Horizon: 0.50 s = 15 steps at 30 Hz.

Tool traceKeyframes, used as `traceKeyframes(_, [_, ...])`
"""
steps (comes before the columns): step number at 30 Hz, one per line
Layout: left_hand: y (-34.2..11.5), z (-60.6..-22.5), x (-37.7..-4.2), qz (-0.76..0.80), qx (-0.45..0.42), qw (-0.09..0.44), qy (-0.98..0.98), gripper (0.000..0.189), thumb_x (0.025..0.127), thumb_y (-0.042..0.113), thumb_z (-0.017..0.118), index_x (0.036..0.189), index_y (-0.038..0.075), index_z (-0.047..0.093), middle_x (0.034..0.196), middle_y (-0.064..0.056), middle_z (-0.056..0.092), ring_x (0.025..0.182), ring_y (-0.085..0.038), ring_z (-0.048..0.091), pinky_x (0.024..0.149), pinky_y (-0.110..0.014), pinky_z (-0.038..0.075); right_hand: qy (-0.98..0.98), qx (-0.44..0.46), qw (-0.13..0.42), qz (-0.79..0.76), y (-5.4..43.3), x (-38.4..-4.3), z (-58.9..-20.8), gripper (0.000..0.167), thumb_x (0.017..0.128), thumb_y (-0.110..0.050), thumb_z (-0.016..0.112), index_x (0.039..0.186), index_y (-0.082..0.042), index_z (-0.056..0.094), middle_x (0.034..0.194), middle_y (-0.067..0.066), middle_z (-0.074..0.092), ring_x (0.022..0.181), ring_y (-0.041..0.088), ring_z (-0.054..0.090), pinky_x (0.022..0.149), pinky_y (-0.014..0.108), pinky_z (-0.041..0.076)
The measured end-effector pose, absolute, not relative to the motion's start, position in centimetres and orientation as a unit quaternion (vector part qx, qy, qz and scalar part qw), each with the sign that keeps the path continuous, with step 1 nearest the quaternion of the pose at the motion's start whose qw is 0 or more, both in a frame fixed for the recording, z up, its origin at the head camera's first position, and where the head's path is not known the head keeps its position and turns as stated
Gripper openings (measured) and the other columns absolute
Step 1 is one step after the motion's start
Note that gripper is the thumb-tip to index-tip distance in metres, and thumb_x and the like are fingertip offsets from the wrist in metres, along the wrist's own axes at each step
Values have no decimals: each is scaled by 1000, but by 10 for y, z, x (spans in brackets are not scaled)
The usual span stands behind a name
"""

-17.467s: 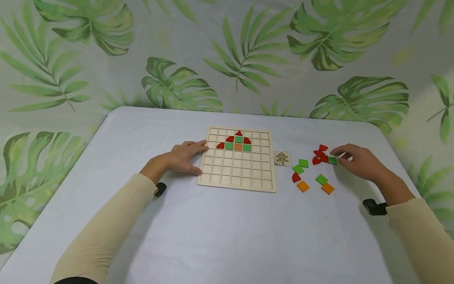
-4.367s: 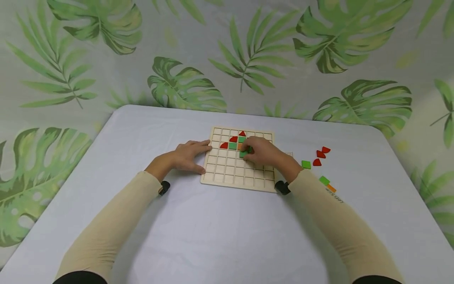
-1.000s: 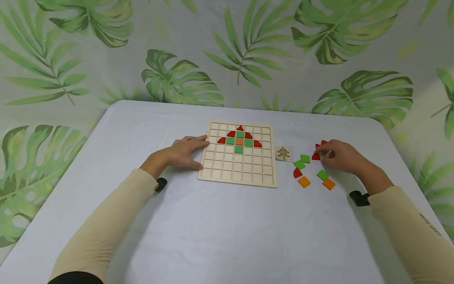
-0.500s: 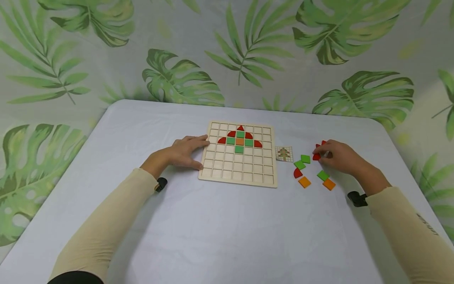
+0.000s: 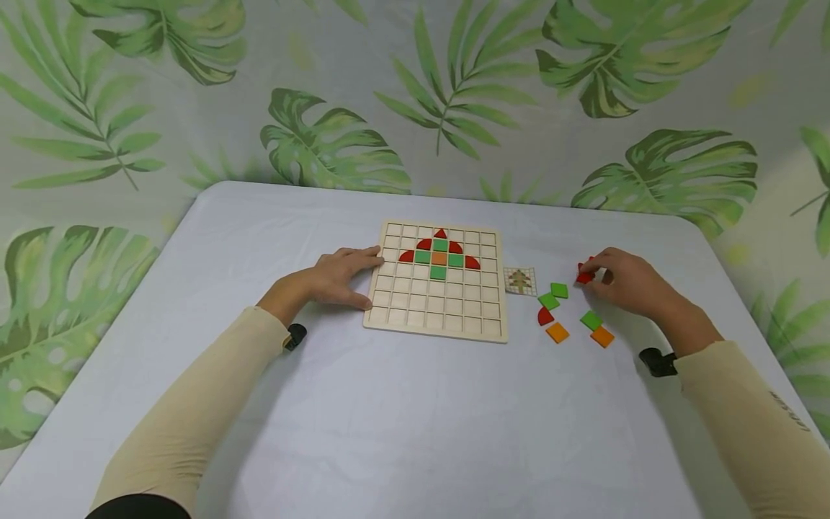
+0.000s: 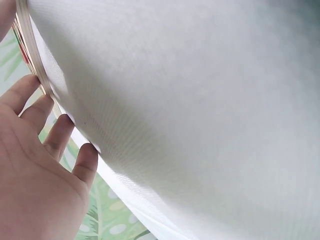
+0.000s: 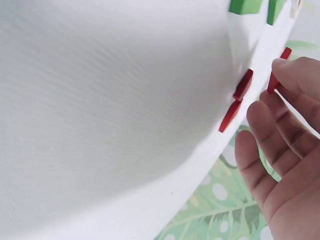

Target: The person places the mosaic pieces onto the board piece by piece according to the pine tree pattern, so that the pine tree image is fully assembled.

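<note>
The tiles (image 5: 558,332) are red, green and orange, the backdrop (image 5: 447,108) leaf-patterned.

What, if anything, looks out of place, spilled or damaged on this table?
Nothing stands out as spilled or damaged. The placed tiles appear seated in the gridded board; the loose tiles lying to its right at mixed angles look untidy, not odd.

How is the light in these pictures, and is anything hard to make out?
Head view: soft light, shadows on the white tablecloth below both sleeves, lettering too small to read; left wrist view: tablecloth shaded, darkest at the upper right corner; right wrist view: broad shadow, bright lower edge, right hand and pinched red tile fairly clear.
</note>
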<state>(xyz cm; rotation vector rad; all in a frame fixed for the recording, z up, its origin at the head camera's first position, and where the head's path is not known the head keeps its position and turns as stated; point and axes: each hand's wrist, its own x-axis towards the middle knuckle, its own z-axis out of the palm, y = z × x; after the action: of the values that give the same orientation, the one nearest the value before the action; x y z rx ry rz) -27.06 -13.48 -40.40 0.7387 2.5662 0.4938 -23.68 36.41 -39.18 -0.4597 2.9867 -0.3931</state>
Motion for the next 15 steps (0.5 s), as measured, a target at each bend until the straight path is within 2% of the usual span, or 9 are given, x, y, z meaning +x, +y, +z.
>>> traceKeyframes(9, [-134,-403,-270,179,272,209,922,85,83,36,76,155,17,35,169,-4,15,153,-37,17,116,-67,18,976,-184,3,-119,365,-239,-387,23,87,-4,69,110,1,71,104,17,66,85,26,59,72,38,50])
traceKeyframes(15, [-134,-402,-269,178,269,210,923,85,83,36,76,155,17,35,169,-4,14,154,-36,16,117,-67,18,977,-177,10,-118,358,-242,-386,25,88,-5,69,112,3,70,106,18,65,87,28,60,76,43,52])
